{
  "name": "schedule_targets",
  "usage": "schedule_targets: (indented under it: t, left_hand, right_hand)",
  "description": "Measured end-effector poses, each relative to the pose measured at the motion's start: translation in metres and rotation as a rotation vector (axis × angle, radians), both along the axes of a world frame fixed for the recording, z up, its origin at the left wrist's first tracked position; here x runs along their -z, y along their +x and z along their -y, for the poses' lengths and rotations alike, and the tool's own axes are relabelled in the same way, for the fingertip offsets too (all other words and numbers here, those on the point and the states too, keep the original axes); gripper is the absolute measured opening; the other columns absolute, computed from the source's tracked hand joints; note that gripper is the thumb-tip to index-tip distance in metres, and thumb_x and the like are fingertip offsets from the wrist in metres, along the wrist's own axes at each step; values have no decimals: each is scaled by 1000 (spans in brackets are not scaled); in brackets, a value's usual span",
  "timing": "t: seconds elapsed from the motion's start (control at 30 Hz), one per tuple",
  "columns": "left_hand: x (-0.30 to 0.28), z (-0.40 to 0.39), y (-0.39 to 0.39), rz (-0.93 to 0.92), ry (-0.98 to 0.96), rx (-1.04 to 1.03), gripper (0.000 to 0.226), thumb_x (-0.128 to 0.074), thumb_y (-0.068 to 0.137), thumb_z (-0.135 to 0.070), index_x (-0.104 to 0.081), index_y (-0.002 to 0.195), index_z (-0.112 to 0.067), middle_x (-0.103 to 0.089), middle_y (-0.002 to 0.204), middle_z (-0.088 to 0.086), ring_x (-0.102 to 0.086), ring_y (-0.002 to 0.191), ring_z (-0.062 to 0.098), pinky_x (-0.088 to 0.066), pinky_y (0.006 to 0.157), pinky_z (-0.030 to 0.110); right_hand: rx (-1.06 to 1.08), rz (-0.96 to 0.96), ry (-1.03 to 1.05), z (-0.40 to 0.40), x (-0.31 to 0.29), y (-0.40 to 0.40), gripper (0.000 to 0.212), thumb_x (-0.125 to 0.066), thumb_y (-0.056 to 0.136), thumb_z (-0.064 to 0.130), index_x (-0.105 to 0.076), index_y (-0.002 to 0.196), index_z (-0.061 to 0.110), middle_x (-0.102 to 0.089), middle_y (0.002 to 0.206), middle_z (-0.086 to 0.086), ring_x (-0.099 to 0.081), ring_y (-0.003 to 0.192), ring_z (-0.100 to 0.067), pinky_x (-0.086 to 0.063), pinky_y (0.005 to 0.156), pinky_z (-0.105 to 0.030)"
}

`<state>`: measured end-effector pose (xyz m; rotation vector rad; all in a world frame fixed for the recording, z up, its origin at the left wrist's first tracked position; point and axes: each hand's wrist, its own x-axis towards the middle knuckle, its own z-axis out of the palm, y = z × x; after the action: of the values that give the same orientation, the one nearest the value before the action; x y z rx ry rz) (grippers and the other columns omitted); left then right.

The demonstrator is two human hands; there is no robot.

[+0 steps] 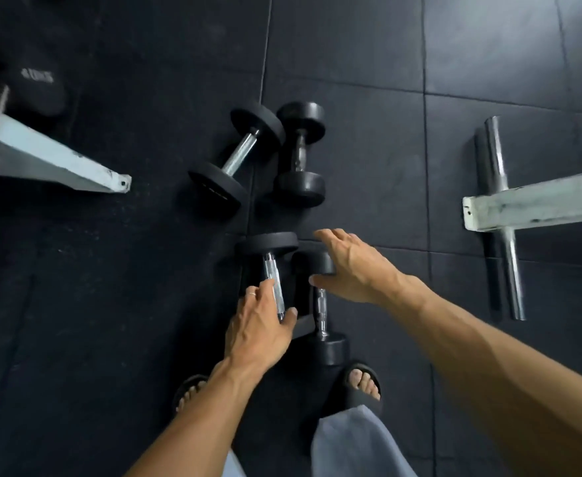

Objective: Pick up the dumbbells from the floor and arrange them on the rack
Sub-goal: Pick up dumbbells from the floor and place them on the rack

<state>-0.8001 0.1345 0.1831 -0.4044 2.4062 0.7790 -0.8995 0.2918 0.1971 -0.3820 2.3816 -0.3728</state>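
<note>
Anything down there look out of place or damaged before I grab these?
Four dumbbells lie scattered on the floor at mixed angles, not racked. The far pair touch. The white frame foot shows chipped paint. Nothing spilled.

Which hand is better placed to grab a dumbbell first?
Left. The left hand already lies over the near-left dumbbell handle; the right hand hovers open above the near-right dumbbell head.

Four black dumbbells with chrome handles lie on the floor. Two far ones (236, 159) (300, 153) lie side by side. Two near ones (271, 270) (320, 304) lie parallel.
</note>
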Motion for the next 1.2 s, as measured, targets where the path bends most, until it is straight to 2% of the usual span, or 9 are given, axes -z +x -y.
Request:
schedule_targets:
  t: [0.23,0.33,0.43,0.57,0.7,0.93,1.1,1.2]
  left_hand:
    - [140,-1,-11,42,30,-204,79,-64,86,-39,-18,146,-14,-34,142,12,-41,128,29,-41,96,37]
    - [173,2,-14,54,51,-208,78,-70,82,-32,-24,143,-16,-39,135,9,-47,122,27,-44,93,34]
    - [196,5,-15,106,169,-231,68,-72,80,-24,-31,134,-21,-45,126,1,-52,113,20,-42,87,26]
    - [212,7,-18,150,336,-309,65,-72,80,-20,-31,129,-24,-50,121,-3,-51,107,14,-43,87,27]
    - [208,6,-18,126,350,-330,61,-72,81,-18,-33,128,-26,-50,116,-6,-49,99,10,-38,79,22]
    - [186,13,-14,140,232,-327,61,-75,77,-21,-35,123,-25,-57,107,-1,-57,91,16,-44,73,26]
    - [127,30,-17,120,220,-284,63,-76,76,-23,-36,124,-25,-55,107,-4,-56,95,16,-45,77,27]
    - [74,39,-15,103,243,-299,58,-77,76,-20,-39,120,-23,-55,103,-5,-55,92,14,-41,74,24]
  right_hand:
    - [-132,-83,-82,35,133,-36,88,-74,80,41,-26,149,17,-40,142,-7,-45,127,-29,-43,92,-37]
    - [-171,-75,-102,48,167,-47,88,-77,77,41,-30,148,20,-44,138,-6,-47,124,-29,-45,92,-40]
    - [-167,-95,-149,57,190,-54,73,-79,73,39,-43,134,22,-56,118,-6,-58,106,-30,-49,84,-40]
    - [-149,-181,-225,59,205,-58,44,-79,71,30,-57,106,15,-69,98,-4,-63,92,-33,-49,76,-40]
    - [-142,-189,-243,58,200,-60,38,-79,70,28,-60,100,15,-71,93,-5,-63,89,-35,-49,75,-40]
    - [-138,-210,-277,58,181,-50,37,-76,73,28,-62,105,17,-72,90,-5,-64,89,-35,-51,76,-41]
    - [-139,-233,-319,67,126,-52,33,-74,74,29,-63,101,16,-71,87,-3,-64,87,-33,-51,74,-40]
    - [-165,-240,-329,76,76,-53,29,-73,73,31,-63,96,17,-71,84,-2,-65,85,-32,-51,73,-40]
